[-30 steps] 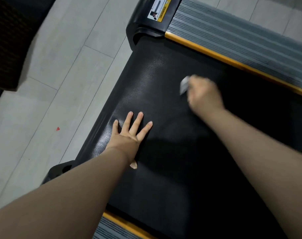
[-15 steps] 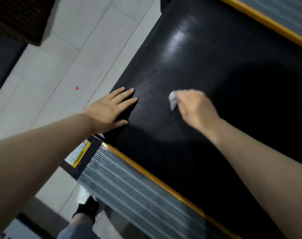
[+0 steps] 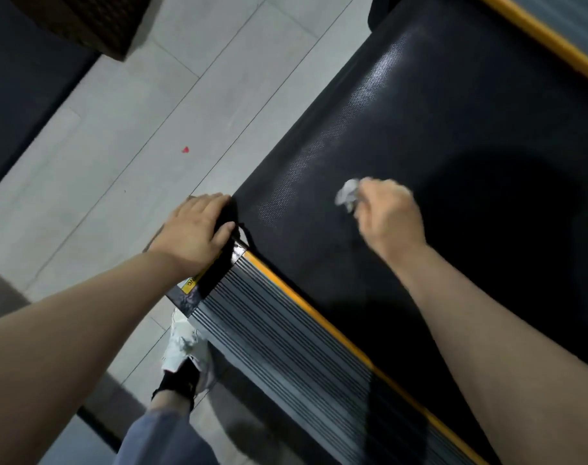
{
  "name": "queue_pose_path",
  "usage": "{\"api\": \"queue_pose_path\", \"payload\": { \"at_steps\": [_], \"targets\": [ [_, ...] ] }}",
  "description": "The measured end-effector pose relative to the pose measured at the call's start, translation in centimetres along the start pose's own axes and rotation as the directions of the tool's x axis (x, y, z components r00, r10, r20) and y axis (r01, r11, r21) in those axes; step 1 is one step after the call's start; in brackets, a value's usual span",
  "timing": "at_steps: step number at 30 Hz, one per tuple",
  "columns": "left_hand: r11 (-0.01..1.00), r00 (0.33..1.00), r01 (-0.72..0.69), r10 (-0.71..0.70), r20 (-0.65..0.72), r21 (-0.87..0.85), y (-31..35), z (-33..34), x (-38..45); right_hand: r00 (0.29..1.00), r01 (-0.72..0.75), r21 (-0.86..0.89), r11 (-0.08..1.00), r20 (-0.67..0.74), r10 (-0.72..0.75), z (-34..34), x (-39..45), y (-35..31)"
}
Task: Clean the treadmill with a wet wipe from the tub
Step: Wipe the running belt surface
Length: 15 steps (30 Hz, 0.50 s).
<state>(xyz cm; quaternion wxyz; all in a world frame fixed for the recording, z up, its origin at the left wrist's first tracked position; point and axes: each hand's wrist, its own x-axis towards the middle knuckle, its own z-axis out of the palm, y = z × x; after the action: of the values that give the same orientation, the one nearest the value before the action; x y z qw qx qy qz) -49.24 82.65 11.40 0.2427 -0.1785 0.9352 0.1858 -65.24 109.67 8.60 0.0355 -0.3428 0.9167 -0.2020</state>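
Note:
The treadmill's black textured belt point(image 3: 436, 135) runs diagonally across the view. My right hand point(image 3: 388, 214) grips a crumpled white wet wipe point(image 3: 348, 195) and holds it against the belt near its left end. My left hand point(image 3: 195, 231) sits on the black end cap point(image 3: 223, 263) at the treadmill's near corner, with fingers bent over its outer edge and the thumb on the belt side. The tub is out of view.
A ribbed grey side rail point(image 3: 285, 347) with a yellow stripe point(image 3: 322, 325) borders the belt on my side. My foot in a white shoe point(image 3: 181, 347) stands on the grey tiled floor point(image 3: 151, 122) beside it. Dark furniture point(image 3: 24, 78) fills the upper left.
My left hand has left the belt, where it lay flat, and moved onto the corner end cap. My right hand has carried the wipe along the belt towards its end.

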Motion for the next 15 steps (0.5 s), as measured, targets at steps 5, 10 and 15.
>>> {"api": "queue_pose_path", "payload": {
  "at_steps": [5, 10, 15],
  "targets": [
    [0.996, 0.995, 0.029, -0.037, -0.088, -0.088, 0.0, 1.5, -0.6, 0.996, -0.088, 0.075, 0.993, 0.005, 0.088, 3.0, -1.5, -6.2],
    [0.994, 0.987, 0.040, -0.056, -0.151, -0.106, 0.5, 2.2, -0.6, 0.754, 0.574, 0.194, 0.796, 0.254, -0.606, 3.8, -0.6, -6.7],
    [0.971, 0.948, 0.168, -0.206, -0.244, -0.170, 2.6, 2.6, -0.7, 0.986, -0.083, -0.042, 0.996, -0.151, 0.075, -0.2, 6.6, 2.0]
  ]
}}
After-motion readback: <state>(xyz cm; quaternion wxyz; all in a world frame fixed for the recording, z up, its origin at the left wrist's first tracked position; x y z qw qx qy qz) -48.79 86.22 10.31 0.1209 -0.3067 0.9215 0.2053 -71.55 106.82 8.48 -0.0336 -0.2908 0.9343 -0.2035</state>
